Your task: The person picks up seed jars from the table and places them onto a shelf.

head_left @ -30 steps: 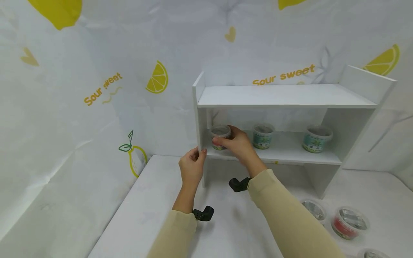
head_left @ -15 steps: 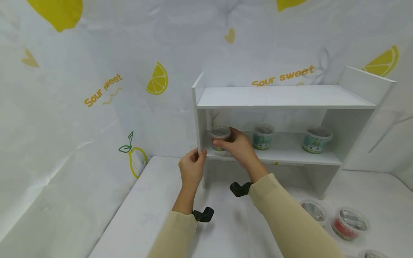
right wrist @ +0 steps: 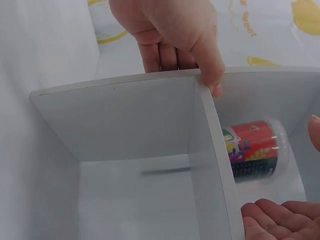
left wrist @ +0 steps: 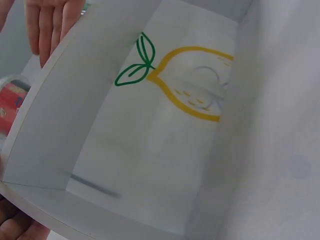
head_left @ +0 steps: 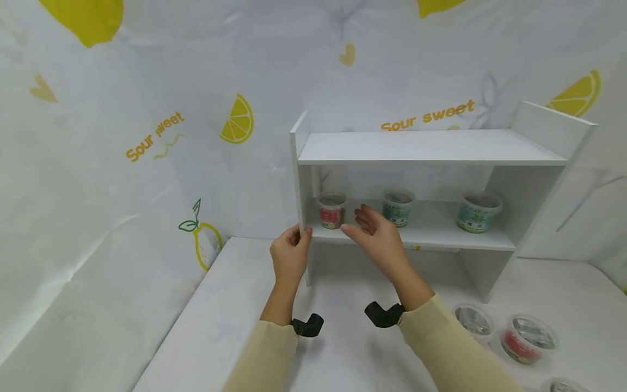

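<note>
My left hand (head_left: pixel 290 253) pinches the front edge of the left side panel of a white shelf unit (head_left: pixel 431 147). In the right wrist view the left thumb lies on the inner side, the fingers on the outer. A clear plastic tub with a red label (head_left: pixel 332 211) stands upright at the left end of the middle shelf. My right hand (head_left: pixel 379 239) is just right of this tub and apart from it, fingers extended and holding nothing. Behind its fingers stands a tub with a teal label (head_left: pixel 398 208).
Another teal-labelled tub (head_left: pixel 479 212) stands toward the right end of the middle shelf. On the white table (head_left: pixel 215 326), at front right, are a red-labelled tub (head_left: pixel 529 338), a lidded tub (head_left: pixel 473 321) and one partly cut off by the frame (head_left: pixel 563 385). A lemon-printed backdrop (head_left: pixel 196 65) rises behind.
My right hand has let go of the red-labelled tub and drawn back to the right and toward me. The tub stays on the shelf; my left hand keeps its place on the panel.
</note>
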{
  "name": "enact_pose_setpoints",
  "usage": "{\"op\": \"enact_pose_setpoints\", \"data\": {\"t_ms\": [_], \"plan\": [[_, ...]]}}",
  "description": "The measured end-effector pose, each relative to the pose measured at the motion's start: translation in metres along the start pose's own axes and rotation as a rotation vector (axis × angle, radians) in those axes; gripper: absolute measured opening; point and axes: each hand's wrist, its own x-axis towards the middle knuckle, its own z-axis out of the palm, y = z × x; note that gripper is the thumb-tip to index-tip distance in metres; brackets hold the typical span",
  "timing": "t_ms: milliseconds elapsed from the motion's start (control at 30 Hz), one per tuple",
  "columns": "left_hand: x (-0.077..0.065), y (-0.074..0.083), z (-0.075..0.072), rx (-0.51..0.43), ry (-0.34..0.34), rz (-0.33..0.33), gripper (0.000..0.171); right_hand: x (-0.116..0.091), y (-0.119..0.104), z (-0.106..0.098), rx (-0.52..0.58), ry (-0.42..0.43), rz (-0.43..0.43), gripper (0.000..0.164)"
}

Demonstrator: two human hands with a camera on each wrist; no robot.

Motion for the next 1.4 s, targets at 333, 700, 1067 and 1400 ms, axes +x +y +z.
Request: {"op": "enact_pose_setpoints", "data": {"t_ms": [333, 700, 1067, 1400], "plan": [[0.0, 0.0, -0.002, -0.01, 0.012, 0.008, 0.026, -0.041, 0.016, -0.024, -0.027, -0.002, -0.088, 0.079], [0.006, 0.002, -0.007, -0.011, 0.019, 0.017, 0.026, -0.096, 0.031, -0.078, -0.18, 0.168, -0.125, 0.069], [0.008, 0.002, -0.011, 0.008, 0.026, 0.014, 0.027, -0.162, 0.054, -0.161, -0.312, 0.31, -0.002, 0.068], [0.01, 0.003, -0.011, -0.011, 0.028, 0.044, 0.027, -0.212, 0.13, -0.214, -0.339, 0.429, 0.152, 0.071]]}}
